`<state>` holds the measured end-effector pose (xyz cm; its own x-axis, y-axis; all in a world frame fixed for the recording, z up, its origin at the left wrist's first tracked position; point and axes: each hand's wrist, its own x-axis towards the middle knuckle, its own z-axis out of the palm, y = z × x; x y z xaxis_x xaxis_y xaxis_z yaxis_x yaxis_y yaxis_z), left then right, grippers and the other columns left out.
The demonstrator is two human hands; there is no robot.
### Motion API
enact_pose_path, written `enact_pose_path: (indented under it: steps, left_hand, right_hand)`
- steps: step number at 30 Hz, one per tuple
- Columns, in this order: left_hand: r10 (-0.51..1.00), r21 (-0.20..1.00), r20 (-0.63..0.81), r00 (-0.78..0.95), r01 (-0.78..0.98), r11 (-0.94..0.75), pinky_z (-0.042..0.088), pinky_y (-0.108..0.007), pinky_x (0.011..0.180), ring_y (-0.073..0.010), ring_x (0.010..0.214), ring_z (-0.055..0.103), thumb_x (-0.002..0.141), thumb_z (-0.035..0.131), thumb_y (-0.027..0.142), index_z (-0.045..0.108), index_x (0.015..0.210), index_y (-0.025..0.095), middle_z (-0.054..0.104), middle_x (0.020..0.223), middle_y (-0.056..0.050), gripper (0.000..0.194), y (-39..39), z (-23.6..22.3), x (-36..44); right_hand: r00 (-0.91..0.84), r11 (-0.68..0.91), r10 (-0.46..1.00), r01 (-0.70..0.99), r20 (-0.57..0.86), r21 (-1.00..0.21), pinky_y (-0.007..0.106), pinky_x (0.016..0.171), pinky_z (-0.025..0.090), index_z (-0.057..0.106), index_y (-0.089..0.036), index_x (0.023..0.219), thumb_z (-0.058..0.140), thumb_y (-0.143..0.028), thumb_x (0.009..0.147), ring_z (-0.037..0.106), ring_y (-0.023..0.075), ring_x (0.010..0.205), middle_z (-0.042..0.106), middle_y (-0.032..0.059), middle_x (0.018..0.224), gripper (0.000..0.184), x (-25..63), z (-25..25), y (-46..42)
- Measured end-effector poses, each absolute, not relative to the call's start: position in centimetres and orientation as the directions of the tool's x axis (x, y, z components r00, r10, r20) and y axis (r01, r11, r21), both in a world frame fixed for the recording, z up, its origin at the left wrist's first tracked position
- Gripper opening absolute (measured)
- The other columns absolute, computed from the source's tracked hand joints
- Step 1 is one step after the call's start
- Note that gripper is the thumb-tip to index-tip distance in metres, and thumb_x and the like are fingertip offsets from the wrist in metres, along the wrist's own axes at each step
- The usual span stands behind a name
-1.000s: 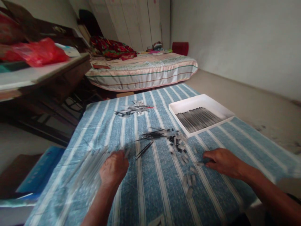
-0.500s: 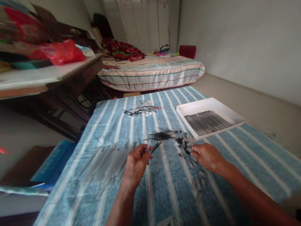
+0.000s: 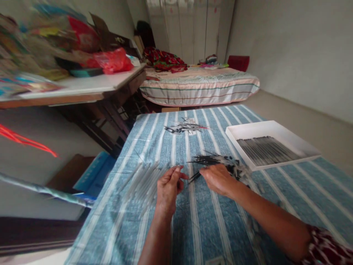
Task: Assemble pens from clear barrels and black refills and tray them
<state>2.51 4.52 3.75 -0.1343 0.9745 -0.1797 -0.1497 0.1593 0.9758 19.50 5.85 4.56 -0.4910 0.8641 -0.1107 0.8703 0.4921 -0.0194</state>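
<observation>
My left hand (image 3: 168,186) is pinched, fingertips together over the striped cloth, beside a row of clear plastic tubes (image 3: 143,182). What it holds, if anything, is too small to make out. My right hand (image 3: 217,178) is curled, its fingers closed near a thin dark refill (image 3: 194,176) that lies between the two hands. Behind it sits a heap of dark refills (image 3: 209,159) and small caps (image 3: 238,170).
A white tray (image 3: 259,129) with a row of dark pens stands at the right. A second small pile of parts (image 3: 184,127) lies at the far end of the blue striped table (image 3: 209,228). A cluttered desk (image 3: 82,86) is at the left, a bed (image 3: 198,86) behind.
My right hand came left from the caps toward the middle and met the left hand, which lifted off the clear tubes. The camera view swung left.
</observation>
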Motion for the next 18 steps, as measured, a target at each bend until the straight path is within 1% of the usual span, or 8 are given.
enact_pose_path:
  steps: [3,6,11,14,16,18]
  left_hand:
    - [0.970,0.975,-0.197,-0.145,-0.135,0.177,0.022,-0.019,0.035,-0.0052,0.036,0.037,0.068,0.065,0.043,0.064,0.088,0.012,0.063,0.059,-0.001,0.037,4.4,3.6,2.3]
    - [0.968,0.977,-0.202,-0.147,-0.104,0.188,0.022,-0.019,0.036,-0.0051,0.037,0.038,0.070,0.063,0.041,0.064,0.084,0.012,0.063,0.060,-0.001,0.032,4.2,3.5,2.3]
    - [0.978,0.981,-0.190,-0.089,-0.051,0.186,0.024,-0.020,0.038,-0.0054,0.037,0.038,0.074,0.059,0.037,0.065,0.081,0.013,0.062,0.060,-0.001,0.026,4.1,3.5,2.4]
    - [0.982,0.982,-0.186,-0.044,-0.016,0.186,0.024,-0.020,0.038,-0.0058,0.037,0.038,0.074,0.059,0.034,0.065,0.075,0.014,0.061,0.057,0.000,0.021,4.0,3.6,2.3]
    - [0.981,0.981,-0.195,0.005,0.014,0.195,0.024,-0.021,0.038,-0.0060,0.037,0.038,0.074,0.059,0.033,0.064,0.068,0.014,0.060,0.056,-0.001,0.020,4.0,3.7,2.3]
    - [0.975,0.977,-0.214,0.060,0.036,0.212,0.024,-0.021,0.038,-0.0064,0.037,0.038,0.074,0.059,0.033,0.065,0.069,0.015,0.060,0.055,-0.001,0.020,3.8,3.8,2.4]
  right_hand:
    - [-0.527,0.533,0.842,0.846,-0.118,0.030,0.029,0.067,0.043,0.067,-0.012,0.084,0.043,-0.007,0.081,0.065,0.0241,0.080,0.070,0.0154,0.082,0.025,18.4,4.2,6.9]
    - [-0.562,0.572,0.818,0.817,-0.123,0.068,0.030,0.069,0.044,0.067,-0.011,0.081,0.045,-0.006,0.081,0.065,0.0242,0.081,0.070,0.0159,0.080,0.023,18.3,3.7,7.5]
    - [-0.598,0.614,0.788,0.782,-0.144,0.111,0.031,0.066,0.044,0.065,-0.010,0.087,0.043,-0.006,0.082,0.067,0.0252,0.078,0.070,0.0165,0.076,0.023,19.1,3.6,8.0]
    - [-0.603,0.612,0.791,0.781,-0.102,0.127,0.030,0.064,0.044,0.063,-0.012,0.089,0.041,-0.008,0.083,0.067,0.0244,0.077,0.070,0.0141,0.080,0.023,19.9,4.3,7.8]
    - [-0.609,0.612,0.791,0.784,-0.057,0.108,0.029,0.063,0.043,0.062,-0.014,0.088,0.041,-0.012,0.085,0.067,0.0226,0.074,0.070,0.0109,0.079,0.021,20.5,4.9,7.3]
    - [-0.621,0.620,0.784,0.780,-0.016,0.084,0.028,0.062,0.042,0.061,-0.015,0.086,0.039,-0.014,0.087,0.066,0.0210,0.073,0.070,0.0082,0.077,0.021,21.0,5.6,6.8]
